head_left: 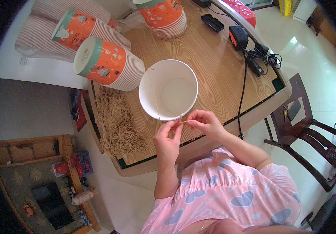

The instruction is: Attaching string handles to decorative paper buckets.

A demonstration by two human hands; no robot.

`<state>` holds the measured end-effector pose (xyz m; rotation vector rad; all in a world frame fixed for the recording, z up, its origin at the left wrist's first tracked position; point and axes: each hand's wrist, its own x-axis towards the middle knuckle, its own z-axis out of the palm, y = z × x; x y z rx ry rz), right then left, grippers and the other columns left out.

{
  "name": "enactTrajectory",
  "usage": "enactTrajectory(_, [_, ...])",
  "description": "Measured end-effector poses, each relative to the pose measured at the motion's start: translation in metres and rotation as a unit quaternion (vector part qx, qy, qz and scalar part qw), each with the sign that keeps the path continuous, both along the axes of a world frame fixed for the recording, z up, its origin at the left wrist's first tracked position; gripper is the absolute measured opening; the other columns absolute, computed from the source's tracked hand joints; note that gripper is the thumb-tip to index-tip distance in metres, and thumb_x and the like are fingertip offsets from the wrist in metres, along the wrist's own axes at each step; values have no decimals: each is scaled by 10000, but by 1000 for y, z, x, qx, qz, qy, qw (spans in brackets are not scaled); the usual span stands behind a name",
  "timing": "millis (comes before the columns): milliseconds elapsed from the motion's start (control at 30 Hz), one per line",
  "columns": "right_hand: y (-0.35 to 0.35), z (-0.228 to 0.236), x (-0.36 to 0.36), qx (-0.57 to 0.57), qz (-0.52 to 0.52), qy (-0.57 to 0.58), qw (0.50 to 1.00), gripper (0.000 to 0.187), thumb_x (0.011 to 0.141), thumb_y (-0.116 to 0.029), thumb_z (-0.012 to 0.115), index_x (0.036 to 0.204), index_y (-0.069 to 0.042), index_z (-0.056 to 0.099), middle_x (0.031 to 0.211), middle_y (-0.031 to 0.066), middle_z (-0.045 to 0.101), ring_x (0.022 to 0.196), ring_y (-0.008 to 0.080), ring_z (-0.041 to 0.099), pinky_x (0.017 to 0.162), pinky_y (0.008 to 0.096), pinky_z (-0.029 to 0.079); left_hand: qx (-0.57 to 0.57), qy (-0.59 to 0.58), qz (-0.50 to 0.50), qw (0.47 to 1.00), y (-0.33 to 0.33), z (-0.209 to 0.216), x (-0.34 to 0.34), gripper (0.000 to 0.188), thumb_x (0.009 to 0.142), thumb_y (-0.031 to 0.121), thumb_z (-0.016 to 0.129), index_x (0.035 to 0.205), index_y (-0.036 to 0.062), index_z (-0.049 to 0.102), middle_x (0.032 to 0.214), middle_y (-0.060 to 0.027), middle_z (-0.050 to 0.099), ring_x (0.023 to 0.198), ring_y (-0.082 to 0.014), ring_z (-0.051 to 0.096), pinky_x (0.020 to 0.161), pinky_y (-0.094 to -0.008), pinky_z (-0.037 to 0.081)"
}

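A large white paper bucket [179,93] stands mouth up near the front of the table. A thin twine [154,91] runs across its opening from the far left rim toward the near rim. At that near rim my left hand [168,136] pinches with thumb and fingers by the twine's end. Close beside it, my right hand [205,123] is pinched as well, its fingertips almost meeting the left ones over a short bit of twine. To the left of the bucket lies a loose heap of tan twine [117,124].
Nested stacks of orange and green printed buckets [113,64] lie at the far left, with another stack [164,19] at the back. A black adapter [238,38] with tangled cables [267,58] sits on the right. Beyond the table's right edge is a dark wooden chair [300,117].
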<state>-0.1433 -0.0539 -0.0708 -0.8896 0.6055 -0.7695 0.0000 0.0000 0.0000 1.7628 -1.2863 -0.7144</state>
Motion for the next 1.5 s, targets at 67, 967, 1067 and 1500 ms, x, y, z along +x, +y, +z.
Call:
enactTrajectory(67, [0, 1, 0, -15, -11, -17, 1000, 127, 875, -139, 627, 917, -25, 590, 835, -10, 589, 753, 63, 544, 692, 217, 462, -6, -20, 1, 1000, -1, 0, -1, 185, 787, 21, 674, 966, -23, 657, 915, -95, 682, 811, -134, 631, 754, -265, 485])
enactTrajectory(967, [17, 39, -10, -289, -69, 138, 945, 118, 813, -17, 639, 931, -7, 637, 790, 44, 613, 695, 87, 560, 615, 227, 445, -98, 51, 29, 993, 10, -24, -7, 87, 818, 25, 652, 898, -3, 633, 861, -83, 686, 790, -134, 657, 711, -258, 510])
enactTrajectory(1067, [14, 30, -6, -192, -87, 119, 970, 146, 858, -90, 616, 969, 5, 629, 872, 53, 639, 766, 112, 598, 684, 249, 480, -104, 117, 45, 987, 11, -23, -10, 76, 830, 20, 636, 900, -8, 621, 837, -73, 677, 776, -124, 652, 703, -249, 509])
enactTrajectory(1500, [2, 25, 8, 114, -21, -64, 991, 189, 866, -150, 633, 979, 0, 612, 883, 16, 624, 798, 78, 569, 714, 221, 459, -78, 64, -3, 995, 13, -13, -14, 130, 816, 25, 653, 914, 13, 569, 836, -77, 657, 750, -147, 656, 682, -271, 507])
